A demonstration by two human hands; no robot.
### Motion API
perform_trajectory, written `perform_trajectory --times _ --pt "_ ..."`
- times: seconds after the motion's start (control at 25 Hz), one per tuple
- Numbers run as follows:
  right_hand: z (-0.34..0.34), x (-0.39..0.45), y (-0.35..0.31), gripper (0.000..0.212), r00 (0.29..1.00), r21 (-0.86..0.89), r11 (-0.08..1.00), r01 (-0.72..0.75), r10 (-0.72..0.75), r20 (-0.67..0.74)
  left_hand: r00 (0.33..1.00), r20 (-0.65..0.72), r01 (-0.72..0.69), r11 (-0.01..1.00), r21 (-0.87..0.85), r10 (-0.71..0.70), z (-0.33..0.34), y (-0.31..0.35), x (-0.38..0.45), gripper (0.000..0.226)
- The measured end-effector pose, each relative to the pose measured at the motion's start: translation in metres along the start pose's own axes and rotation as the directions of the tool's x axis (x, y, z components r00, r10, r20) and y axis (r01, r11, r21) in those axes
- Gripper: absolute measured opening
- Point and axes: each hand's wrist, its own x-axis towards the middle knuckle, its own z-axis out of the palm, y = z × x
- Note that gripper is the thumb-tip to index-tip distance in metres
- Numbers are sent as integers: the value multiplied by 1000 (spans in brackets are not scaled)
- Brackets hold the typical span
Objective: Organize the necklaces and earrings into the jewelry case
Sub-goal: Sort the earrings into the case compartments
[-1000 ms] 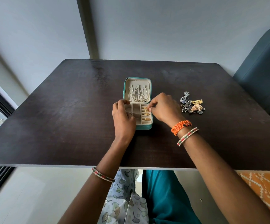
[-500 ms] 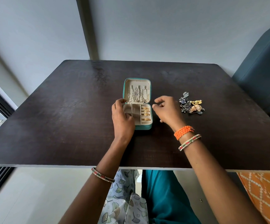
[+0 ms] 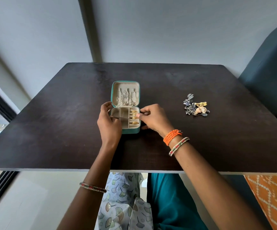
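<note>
A dark wooden table (image 3: 51, 130) fills the middle of the frame, with a grey wall (image 3: 167, 30) above it and a teal chair (image 3: 270, 80) at the right edge. No writing can be read. At centre the open teal jewelry case (image 3: 125, 107) holds silver necklaces (image 3: 126, 98) in its lid and gold earrings (image 3: 134, 117) in its tray. The left hand (image 3: 108, 125) curls around the case's left side; the right hand (image 3: 154, 119) grips its right rim. Loose jewelry (image 3: 195, 107) lies well apart at right.

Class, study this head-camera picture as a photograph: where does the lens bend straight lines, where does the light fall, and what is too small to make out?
Head view: wide-angle lens, so the table edges splay outward; soft daylight leaves a pale sheen on the far tabletop; the jewelry case is sharp; the loose jewelry pile is too small to sort piece by piece.
</note>
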Motion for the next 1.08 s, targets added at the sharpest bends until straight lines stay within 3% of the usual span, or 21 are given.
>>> perform_trajectory --times 0.08,0.2,0.44,0.56,0.76,1.0,1.08 --pt "-14 -1 10 14 995 -17 998 54 -55 -86 988 -55 -131 974 187 143 5 6 -1 51" --pt "-65 6 35 11 919 -228 967 116 -191 -344 911 -5 -380 846 373 412 29 29 -5 47" --pt "-154 39 83 17 844 -317 947 -52 -128 -522 776 358 -601 782 167 520 104 68 -16 35" --pt "-159 64 83 18 861 -347 928 -138 -61 -505 750 489 -578 801 157 445 134 65 -9 34" --pt "-155 96 73 22 928 -454 862 -225 47 -370 803 522 -466 849 250 287 149 31 9 32" --pt "-158 84 88 5 969 -320 946 -48 -34 -246 891 412 -289 938 190 191 149 12 17 24" --pt "-158 72 92 14 973 -186 982 28 -69 -219 890 411 -289 941 174 197 147 13 16 24"
